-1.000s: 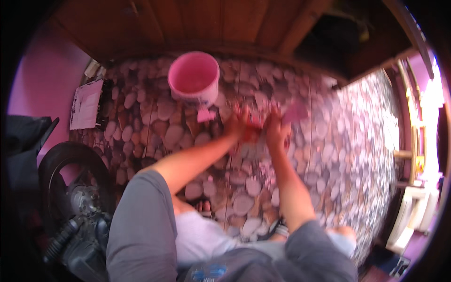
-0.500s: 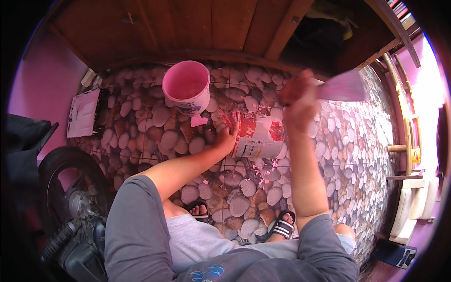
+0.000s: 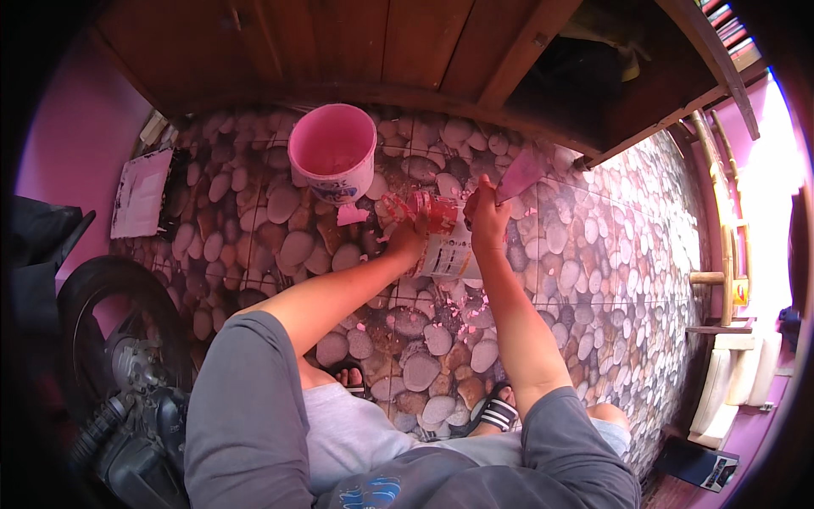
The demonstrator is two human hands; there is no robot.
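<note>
A white and red paint can (image 3: 448,254) lies on its side on the floor in front of me. My left hand (image 3: 410,241) is closed around its left end and steadies it. In my right hand (image 3: 487,219) is a scraper (image 3: 521,175) with a wide, pink-smeared blade pointing up and to the right. That hand is closed on the handle, over the can's right end, and hides part of it. Whether it touches the can I cannot tell. Beyond my left hand stands an upright bucket (image 3: 332,180), pink inside, with a pink flake (image 3: 352,215) by its base.
Pink crumbs (image 3: 465,318) are scattered on the pebble-patterned floor near my feet. A paint-stained board (image 3: 141,193) leans at the left, above a motorcycle wheel (image 3: 119,331). Wooden furniture (image 3: 339,51) spans the far side. A bamboo frame (image 3: 721,204) stands at the right.
My right hand has come down and left with the scraper, from beside the can to over its right end. My left hand keeps its hold on the can.
</note>
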